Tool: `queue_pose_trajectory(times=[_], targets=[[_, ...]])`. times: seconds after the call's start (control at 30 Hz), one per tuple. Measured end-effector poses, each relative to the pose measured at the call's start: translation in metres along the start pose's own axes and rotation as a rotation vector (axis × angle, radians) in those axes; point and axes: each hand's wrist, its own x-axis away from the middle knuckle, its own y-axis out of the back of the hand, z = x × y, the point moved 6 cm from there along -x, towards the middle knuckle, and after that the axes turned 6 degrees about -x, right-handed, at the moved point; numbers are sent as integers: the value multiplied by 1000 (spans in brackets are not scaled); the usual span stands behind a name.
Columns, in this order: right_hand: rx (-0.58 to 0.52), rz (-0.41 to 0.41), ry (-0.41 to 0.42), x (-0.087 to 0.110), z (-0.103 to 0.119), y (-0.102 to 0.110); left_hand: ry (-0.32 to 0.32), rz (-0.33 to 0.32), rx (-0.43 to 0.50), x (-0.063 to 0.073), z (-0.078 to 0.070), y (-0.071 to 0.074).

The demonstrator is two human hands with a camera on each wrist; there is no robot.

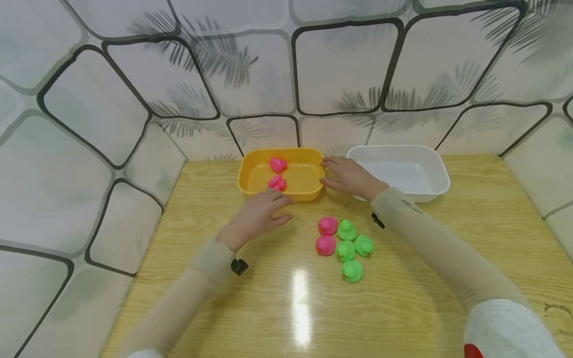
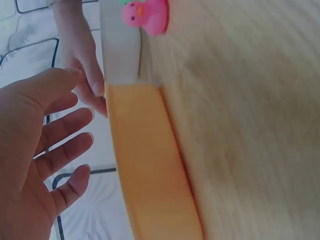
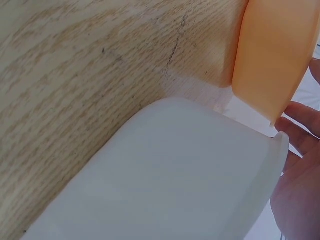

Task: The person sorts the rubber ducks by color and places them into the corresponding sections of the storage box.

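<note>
Inside the yellow tub [image 1: 306,197] lie a pink rubber duck [image 1: 278,165] and, by its near wall, more pink toy shapes [image 1: 276,182]. My left hand [image 1: 257,214] hovers at the tub's near rim, fingers loosely bent and nothing between them; the left wrist view shows this hand [image 2: 45,135] apart from the tub wall. At the tub's right end, my right hand [image 1: 351,176] has its fingertips at the rim, with fingers fairly straight. Two pink ducks [image 1: 326,245] and several green ducks [image 1: 345,251] stand on the table in front.
A white tub [image 1: 440,191] stands right of the yellow one, partly behind my right forearm. Both tubs sit at the back of the wooden table [image 1: 250,308], near a patterned fabric wall [image 1: 344,69]. Another such wall [image 1: 58,164] borders the left side.
</note>
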Motion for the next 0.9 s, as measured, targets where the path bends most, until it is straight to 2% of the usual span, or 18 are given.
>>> queue_pose_trajectory(times=[0.27, 0.47, 0.7, 0.9], targets=[[15, 5, 0, -2, -2, -1, -31, 31, 25, 1, -22, -20], [-1, 6, -3, -1, -2, 1, -50, 79, 64, 1, -39, -30], [6, -18, 17, -2, -2, 1, -73, 104, 96, 0, -54, -44], [-6, -1, 10, -1, 1, 1, -76, 138, 90, -1, -66, -55]])
